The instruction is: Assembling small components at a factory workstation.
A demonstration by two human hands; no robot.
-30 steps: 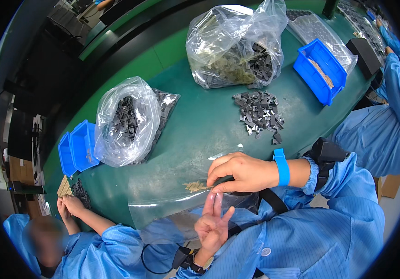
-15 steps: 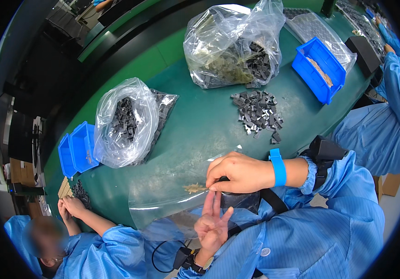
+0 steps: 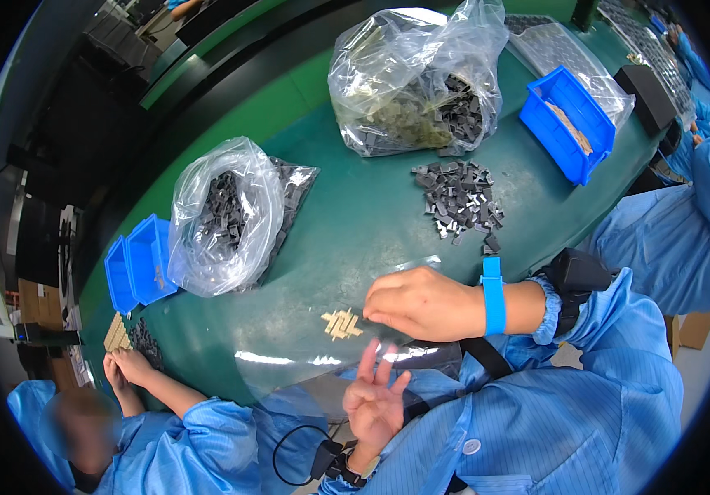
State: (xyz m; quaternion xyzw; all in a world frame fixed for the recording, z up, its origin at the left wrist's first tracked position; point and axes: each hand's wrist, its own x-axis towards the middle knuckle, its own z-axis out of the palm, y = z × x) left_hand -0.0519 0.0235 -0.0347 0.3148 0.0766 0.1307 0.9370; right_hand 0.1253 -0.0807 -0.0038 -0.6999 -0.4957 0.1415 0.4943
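Note:
Palm up at the table's near edge, my left hand [image 3: 374,404] has its fingers stretched and spread, with nothing seen in it. A clear plastic sheet or bag [image 3: 285,373] lies over the edge around it. Just above, my right hand [image 3: 421,305], with a blue band on its wrist, curls its fingers down and together; their tips are partly hidden, and what they hold, if anything, cannot be made out. Left of those fingertips lies a small cluster of beige strip-like pieces [image 3: 342,324]. Farther off sits a loose pile of small black parts [image 3: 460,198].
An open clear bag of black parts [image 3: 227,216] stands at left beside blue bins [image 3: 147,262]. A large clear bag [image 3: 409,91] stands at the back, with a blue bin [image 3: 565,124] to its right. A co-worker's hands [image 3: 126,367] handle beige pieces at lower left.
My left hand has dropped away from my right fingertips and its fingers have spread. My right hand stays nearly in place. The plastic has shifted, and the beige pieces show more plainly.

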